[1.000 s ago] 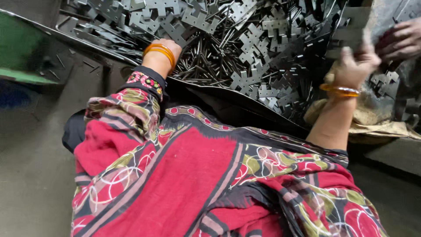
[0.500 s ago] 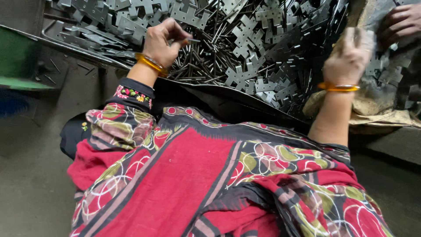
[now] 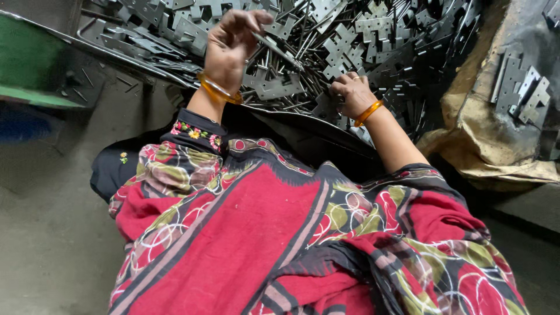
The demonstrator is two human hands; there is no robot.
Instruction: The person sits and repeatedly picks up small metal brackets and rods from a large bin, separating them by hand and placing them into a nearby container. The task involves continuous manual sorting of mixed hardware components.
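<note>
Nearest the camera, a red patterned cloth (image 3: 245,245) covers the lap. Beyond it, the right hand (image 3: 353,93) lies curled on the heap of metal hinge plates (image 3: 344,41). Farther over the heap, the left hand (image 3: 230,44) pinches a thin metal pin (image 3: 280,49).

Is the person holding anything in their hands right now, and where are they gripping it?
The left hand pinches a thin metal pin by its near end. The right hand rests on the heap of hinge plates; any grip there cannot be told.

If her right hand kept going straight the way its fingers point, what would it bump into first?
Most likely the heap of flat metal hinge plates and thin pins just beyond the right hand, whose fingertips already seem to touch the pile. Depth is hard to judge from this angle.
</note>
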